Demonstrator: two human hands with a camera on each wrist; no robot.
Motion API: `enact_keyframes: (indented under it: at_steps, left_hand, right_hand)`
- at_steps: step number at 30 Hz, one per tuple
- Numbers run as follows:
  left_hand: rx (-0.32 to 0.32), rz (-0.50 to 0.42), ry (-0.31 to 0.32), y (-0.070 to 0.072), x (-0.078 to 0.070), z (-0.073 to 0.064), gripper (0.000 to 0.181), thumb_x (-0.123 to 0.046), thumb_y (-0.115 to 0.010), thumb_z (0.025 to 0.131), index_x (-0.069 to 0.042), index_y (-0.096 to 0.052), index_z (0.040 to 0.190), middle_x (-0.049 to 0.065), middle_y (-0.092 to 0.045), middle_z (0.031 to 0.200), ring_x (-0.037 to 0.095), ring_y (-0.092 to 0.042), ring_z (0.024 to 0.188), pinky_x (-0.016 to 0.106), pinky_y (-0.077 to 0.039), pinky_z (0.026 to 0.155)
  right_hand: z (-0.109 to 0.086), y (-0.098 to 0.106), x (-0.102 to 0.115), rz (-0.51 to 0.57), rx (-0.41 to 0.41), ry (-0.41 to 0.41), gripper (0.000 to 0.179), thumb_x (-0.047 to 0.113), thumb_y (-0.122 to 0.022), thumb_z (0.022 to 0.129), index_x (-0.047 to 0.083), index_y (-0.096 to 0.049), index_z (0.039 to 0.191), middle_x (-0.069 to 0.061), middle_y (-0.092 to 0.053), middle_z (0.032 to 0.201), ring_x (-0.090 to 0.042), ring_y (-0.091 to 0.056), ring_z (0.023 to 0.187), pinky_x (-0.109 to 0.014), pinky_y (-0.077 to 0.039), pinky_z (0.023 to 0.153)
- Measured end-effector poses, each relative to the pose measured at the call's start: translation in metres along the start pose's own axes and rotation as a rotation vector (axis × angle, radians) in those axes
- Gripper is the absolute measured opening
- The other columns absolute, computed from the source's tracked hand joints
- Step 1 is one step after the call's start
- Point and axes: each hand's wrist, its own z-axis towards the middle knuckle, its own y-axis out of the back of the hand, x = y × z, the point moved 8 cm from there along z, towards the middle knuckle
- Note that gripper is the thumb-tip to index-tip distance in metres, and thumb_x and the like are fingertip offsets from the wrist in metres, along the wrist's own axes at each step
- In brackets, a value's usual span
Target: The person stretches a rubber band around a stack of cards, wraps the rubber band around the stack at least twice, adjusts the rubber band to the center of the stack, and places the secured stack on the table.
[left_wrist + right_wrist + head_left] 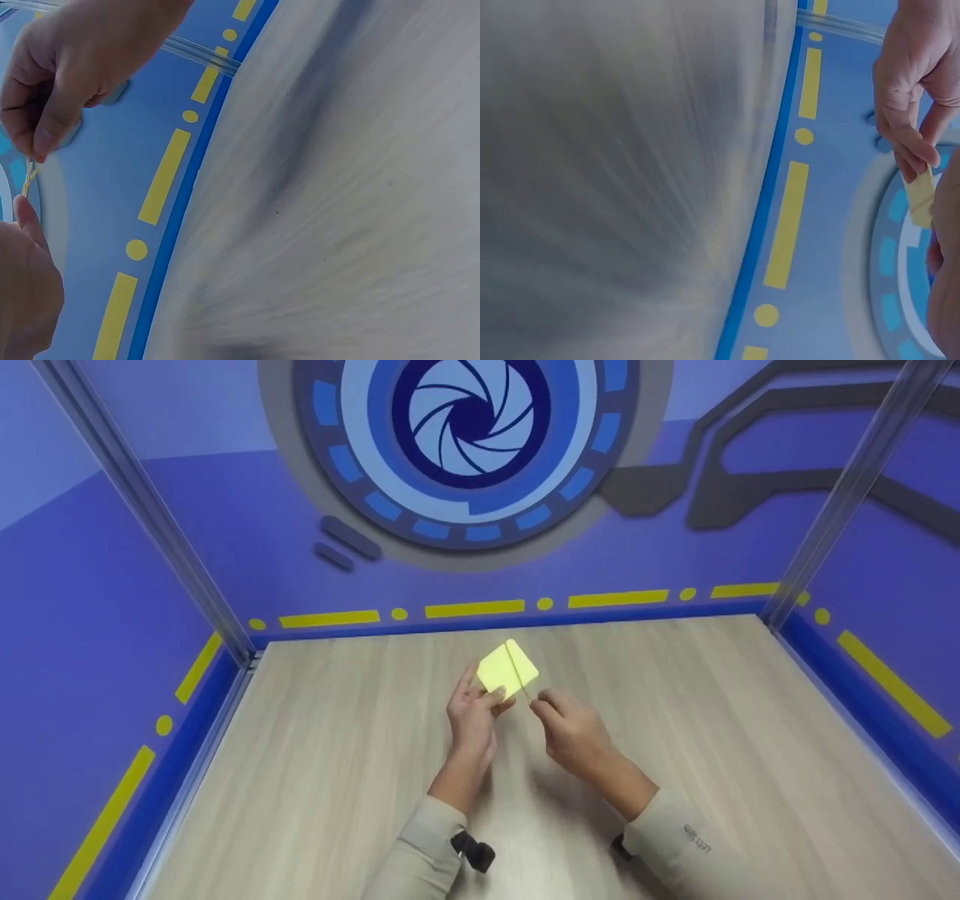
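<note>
Above the middle of the bench, toward its far edge, a person's two hands are working on a yellow pad, which is hanging in the air with one corner pointing at the back wall. The left hand is grasping the pad by its near side, its thumb lying over the top face and its other fingers supporting it from the left and from below. Across that face a thin band is running from the far corner toward the near right side, dividing the pad unevenly, and is stretching past the edge to the right hand. Those right fingers are pinching the band's near end between the thumb and a curled forefinger, just beside the pad. From the left wrist, the end at the fingertips is showing as a few light strands; the right wrist view is showing the pad partly hidden behind the near hand. Both forearms are wearing pale sleeves, each with a black strap near the cuff. Behind, yellow dashes are lining the wall's base.
</note>
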Motion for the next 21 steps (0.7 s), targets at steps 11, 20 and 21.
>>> enact_keyframes:
  at_steps: [11, 20, 21]
  left_hand:
    - [0.099, 0.069, 0.091, 0.007, 0.001, -0.004, 0.07, 0.003, -0.062, 0.09, -0.017, -0.038, 0.153, 0.013, -0.052, 0.145, 0.022, -0.064, 0.112, 0.028, -0.06, 0.084]
    - [0.409, 0.195, 0.1, 0.003, 0.0, -0.007, 0.072, 0.01, -0.065, 0.086, -0.012, -0.042, 0.151, 0.018, -0.064, 0.132, 0.018, -0.069, 0.092, 0.024, -0.06, 0.068]
    - [0.429, 0.217, 0.095, 0.003, 0.0, -0.008, 0.071, 0.009, -0.065, 0.086, -0.012, -0.043, 0.15, 0.018, -0.066, 0.127, 0.018, -0.069, 0.09, 0.024, -0.06, 0.067]
  right_hand:
    - [-0.005, -0.01, -0.022, 0.741, 0.325, -0.411, 0.026, 0.007, -0.062, 0.096, 0.014, -0.072, 0.119, -0.002, -0.06, 0.079, -0.006, -0.047, 0.067, -0.019, -0.04, 0.057]
    - [-0.021, -0.022, -0.047, 0.85, 0.465, -0.758, 0.022, 0.02, -0.058, 0.101, 0.021, -0.074, 0.114, -0.002, -0.073, 0.118, -0.01, -0.065, 0.104, -0.022, -0.054, 0.089]
    - [-0.022, -0.023, -0.048, 0.868, 0.471, -0.782, 0.021, 0.02, -0.057, 0.101, 0.019, -0.074, 0.113, -0.004, -0.073, 0.114, -0.012, -0.065, 0.099, -0.022, -0.054, 0.085]
